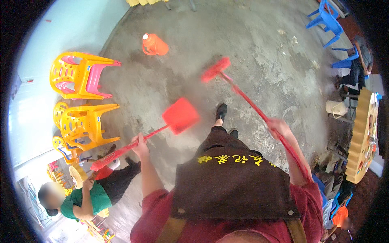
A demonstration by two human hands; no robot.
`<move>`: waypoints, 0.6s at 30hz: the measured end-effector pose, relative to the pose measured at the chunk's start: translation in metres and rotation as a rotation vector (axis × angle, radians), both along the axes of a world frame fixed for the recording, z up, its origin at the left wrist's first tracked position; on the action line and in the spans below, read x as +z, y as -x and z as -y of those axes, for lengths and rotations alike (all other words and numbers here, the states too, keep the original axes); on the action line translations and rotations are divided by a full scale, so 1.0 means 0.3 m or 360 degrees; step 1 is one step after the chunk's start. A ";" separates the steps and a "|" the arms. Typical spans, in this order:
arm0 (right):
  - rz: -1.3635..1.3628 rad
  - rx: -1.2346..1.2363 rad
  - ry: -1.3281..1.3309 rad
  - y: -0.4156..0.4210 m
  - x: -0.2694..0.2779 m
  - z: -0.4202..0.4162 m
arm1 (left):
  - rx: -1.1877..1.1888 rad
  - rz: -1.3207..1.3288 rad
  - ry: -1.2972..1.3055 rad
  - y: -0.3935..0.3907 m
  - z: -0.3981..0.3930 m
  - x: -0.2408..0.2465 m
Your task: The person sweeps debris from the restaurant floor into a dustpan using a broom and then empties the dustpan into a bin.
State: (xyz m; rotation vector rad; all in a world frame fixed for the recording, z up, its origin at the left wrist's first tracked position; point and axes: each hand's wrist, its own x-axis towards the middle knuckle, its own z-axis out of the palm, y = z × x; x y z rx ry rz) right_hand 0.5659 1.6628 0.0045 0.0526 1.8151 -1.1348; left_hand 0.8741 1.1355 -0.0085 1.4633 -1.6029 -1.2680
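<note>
My left hand (140,145) is closed around the red handle of a long-handled dustpan (181,116), whose flat red pan hangs over the floor left of my feet. The handle's thick end points to the lower left. My right hand (278,129) grips the red stick of a broom (216,69); its red head is at the concrete floor, ahead of my shoes, and the stick's upper end runs along my right forearm. A gap of bare floor lies between pan and broom head. The pan and my right hand look blurred.
An orange jug (155,44) with a handle stands on the floor ahead. Stacked yellow and pink plastic chairs (98,79) line the left wall. A person in a green shirt (88,199) is at lower left. On the right are a round table (358,136), a white bucket (336,108), blue chairs (326,19) and people.
</note>
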 end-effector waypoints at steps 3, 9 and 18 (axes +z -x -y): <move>0.0017 0.0026 0.0241 0.309 -0.108 0.384 | 0.0031 -0.0040 -0.0088 0.128 0.072 -0.010; 0.0230 -0.0136 0.0435 0.837 -0.318 0.927 | -0.0002 -0.0012 -0.0121 0.243 0.104 -0.009; 0.0427 -0.0074 0.0134 0.783 -0.364 0.659 | 0.0174 -0.0145 -0.0334 0.371 0.046 0.033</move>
